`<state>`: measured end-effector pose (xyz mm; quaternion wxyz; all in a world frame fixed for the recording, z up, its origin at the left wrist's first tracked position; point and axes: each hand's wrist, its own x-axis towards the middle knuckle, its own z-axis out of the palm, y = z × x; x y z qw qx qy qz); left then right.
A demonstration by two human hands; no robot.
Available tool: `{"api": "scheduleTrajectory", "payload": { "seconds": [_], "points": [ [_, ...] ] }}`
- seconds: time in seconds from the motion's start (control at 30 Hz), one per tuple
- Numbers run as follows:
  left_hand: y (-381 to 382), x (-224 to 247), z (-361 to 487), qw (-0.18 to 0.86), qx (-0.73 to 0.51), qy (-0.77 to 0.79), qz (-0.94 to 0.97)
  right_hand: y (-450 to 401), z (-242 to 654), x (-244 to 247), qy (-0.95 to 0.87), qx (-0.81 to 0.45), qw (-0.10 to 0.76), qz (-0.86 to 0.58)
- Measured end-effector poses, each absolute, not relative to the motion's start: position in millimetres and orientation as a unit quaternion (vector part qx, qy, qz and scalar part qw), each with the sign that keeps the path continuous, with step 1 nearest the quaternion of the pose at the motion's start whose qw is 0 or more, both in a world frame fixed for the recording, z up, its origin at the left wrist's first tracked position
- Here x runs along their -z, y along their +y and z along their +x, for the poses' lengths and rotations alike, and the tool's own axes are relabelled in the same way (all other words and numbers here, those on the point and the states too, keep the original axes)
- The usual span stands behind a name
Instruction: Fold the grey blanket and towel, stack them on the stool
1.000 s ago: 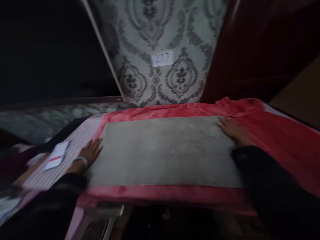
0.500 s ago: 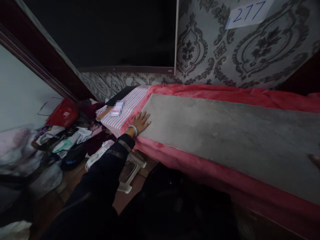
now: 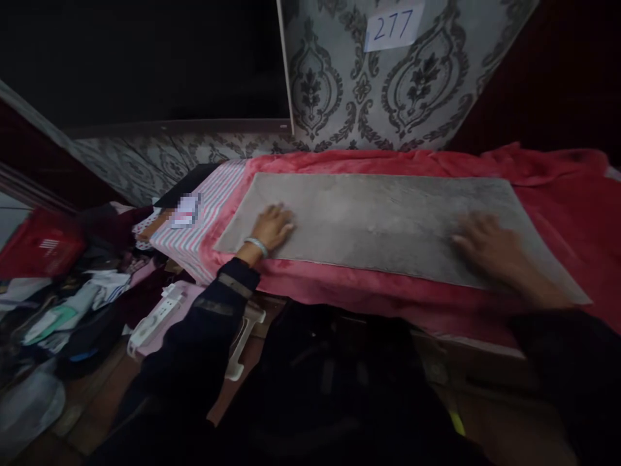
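Observation:
A long grey mat (image 3: 359, 213) lies flat on a red plush blanket (image 3: 572, 213) that covers a table or bench. My left hand (image 3: 272, 228), with a bracelet at the wrist, rests on the mat near its left end, fingers spread. Toward the mat's right end is my right hand (image 3: 490, 246), a little blurred, its fingers apart and palm down over the grey surface. Neither hand holds anything. Whether the right palm presses on the mat or hovers just above it, I cannot tell.
Left of the mat lies a striped cloth (image 3: 213, 200) with a blurred-out item (image 3: 187, 210) on it. A white power strip (image 3: 158, 317) and piled clothes (image 3: 92, 298) sit at lower left, beside a red bag (image 3: 46, 243). A dark television (image 3: 169, 65) hangs behind.
The view has swung right, bringing the mat's right end into sight. My left hand has slid inward from the left edge, and my right hand has come fully into view.

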<state>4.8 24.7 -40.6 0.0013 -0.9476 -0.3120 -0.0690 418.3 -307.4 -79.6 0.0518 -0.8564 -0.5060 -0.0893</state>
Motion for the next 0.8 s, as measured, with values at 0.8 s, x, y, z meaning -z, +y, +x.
{"api": "scheduleTrajectory", "payload": {
  "seconds": [0.8],
  "points": [
    [-87.6,57.9,66.4,-0.086,0.095,-0.145,-0.981,-255.1,307.2,92.1,-0.629,0.031,0.198,-0.751]
  ]
}}
